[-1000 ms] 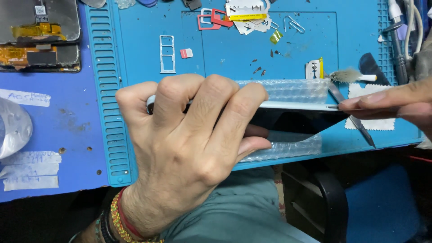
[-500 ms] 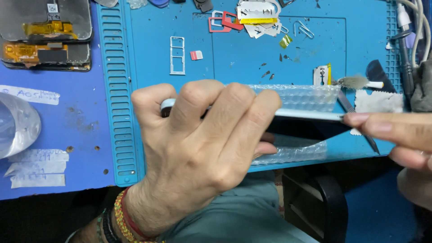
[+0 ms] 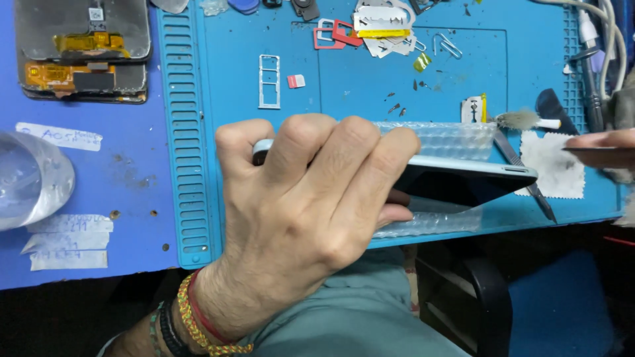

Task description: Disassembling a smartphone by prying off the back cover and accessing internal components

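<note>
Your left hand [image 3: 297,218] is clenched around a slim light-blue phone [image 3: 463,173], fingers wrapped over its top edge and thumb underneath, holding it edge-on above the near part of the blue work mat [image 3: 370,73] that covers the counter. The phone's right end juts out past your fingers, dark face turned down, with a strip of bubble wrap [image 3: 443,135] just behind it and another clear strip [image 3: 430,221] below it at the mat's near edge.

Your right hand [image 3: 605,142] shows only at the right edge; its fingers pinch a thin dark flat tool [image 3: 589,150], held apart from the phone's right end. How tightly they grip it you cannot tell from this view.

On the mat to the right lie tweezers [image 3: 526,175] pointing near-right, a white cloth square [image 3: 552,162], a small brush [image 3: 522,119] and a razor blade [image 3: 473,109]. Farther off sit a white card tray [image 3: 269,81], a small red-and-white chip card [image 3: 296,81] and paper clips [image 3: 446,45]. At the far left two opened phone screens [image 3: 83,56] rest on the counter, with a clear plastic piece [image 3: 30,178] and paper labels [image 3: 66,231] nearer you.
</note>
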